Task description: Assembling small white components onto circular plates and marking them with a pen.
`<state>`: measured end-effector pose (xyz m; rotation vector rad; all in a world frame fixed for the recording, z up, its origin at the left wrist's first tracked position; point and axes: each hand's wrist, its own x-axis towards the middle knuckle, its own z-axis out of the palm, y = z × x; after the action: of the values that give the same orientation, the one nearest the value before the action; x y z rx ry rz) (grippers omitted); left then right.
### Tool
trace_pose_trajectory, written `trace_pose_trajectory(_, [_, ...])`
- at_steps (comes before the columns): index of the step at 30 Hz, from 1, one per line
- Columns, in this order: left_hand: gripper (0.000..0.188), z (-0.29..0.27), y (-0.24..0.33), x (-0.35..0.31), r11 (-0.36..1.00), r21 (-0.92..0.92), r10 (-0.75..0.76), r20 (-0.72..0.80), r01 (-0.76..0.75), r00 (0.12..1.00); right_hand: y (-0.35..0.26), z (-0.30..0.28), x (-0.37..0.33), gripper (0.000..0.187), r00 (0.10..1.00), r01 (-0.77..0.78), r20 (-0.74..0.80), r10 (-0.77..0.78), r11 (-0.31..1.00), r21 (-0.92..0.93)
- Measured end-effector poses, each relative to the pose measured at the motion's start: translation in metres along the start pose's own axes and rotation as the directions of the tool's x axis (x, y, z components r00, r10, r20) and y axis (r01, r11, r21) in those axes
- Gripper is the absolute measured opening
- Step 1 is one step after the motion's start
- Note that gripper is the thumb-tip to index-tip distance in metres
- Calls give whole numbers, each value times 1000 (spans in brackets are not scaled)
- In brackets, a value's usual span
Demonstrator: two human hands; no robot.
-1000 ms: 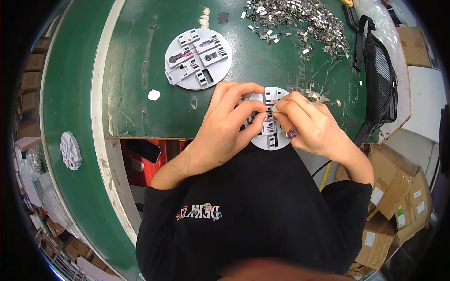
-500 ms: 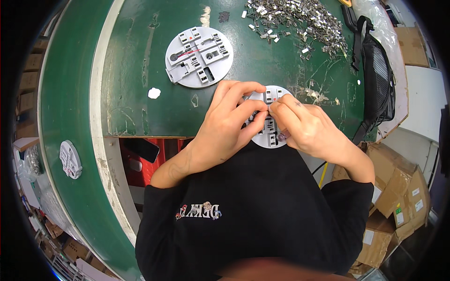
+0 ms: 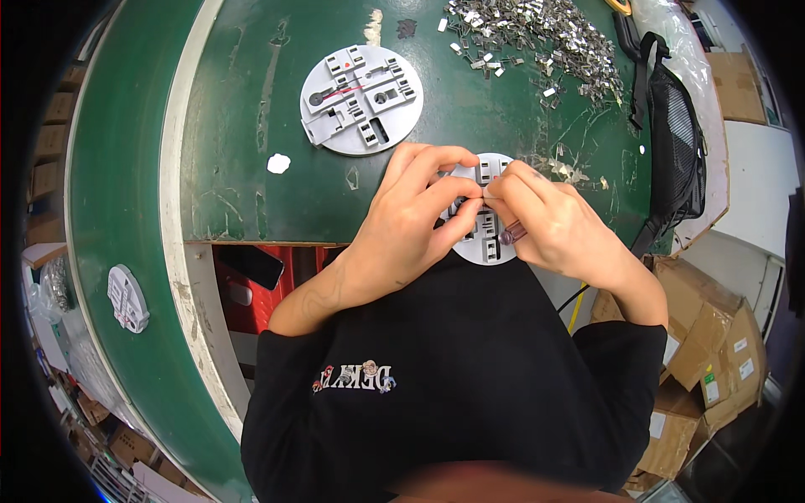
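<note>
Both hands meet over a round light-grey plastic disc (image 3: 488, 254) with raised blocks and slots, at the table's front edge. My left hand (image 3: 423, 201) has thumb and index finger pinched together above its middle; whatever is between them is too small to make out. Right beside those fingertips, my right hand (image 3: 545, 220) is closed, its thumb and index finger also pinched. A tool with a translucent purplish handle (image 3: 509, 233) is held in the right hand, its end sticking out below the fingers. The fingers hide much of the disc.
A second grey disc (image 3: 362, 138) with a red wire lies further back on the green table (image 3: 251, 201). Another disc (image 3: 126, 300) sits on the green surface to the left. Small metal pieces (image 3: 537, 42) are heaped at the back. A black mesh bag (image 3: 677, 142) lines the right edge.
My right hand has turned slightly, and more of the purplish handle shows under its fingers. My left hand keeps its pinch in nearly the same place. The view has shifted a little.
</note>
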<state>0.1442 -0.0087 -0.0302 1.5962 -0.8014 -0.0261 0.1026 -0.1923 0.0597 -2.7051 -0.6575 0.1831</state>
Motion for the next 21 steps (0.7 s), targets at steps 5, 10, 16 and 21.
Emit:
trace_pose_trajectory(5, [18,1,-1,2,1000,-3,-7,4,7,1000,2,1,-1,22,1000,-11,-16,12,998,60])
trace_pose_trajectory(10, [20,3,-5,4,1000,-12,-18,22,18,1000,6,-3,1,17,997,-80,24,77,983,163])
trace_pose_trajectory(16, [42,-2,-6,6,1000,-12,-13,82,14,997,12,-22,10,16,960,-204,-67,270,847,490])
trace_pose_trajectory(21, [77,1,6,5,995,94,-7,195,-11,981,9,-14,28,36,911,193,-262,317,235,953])
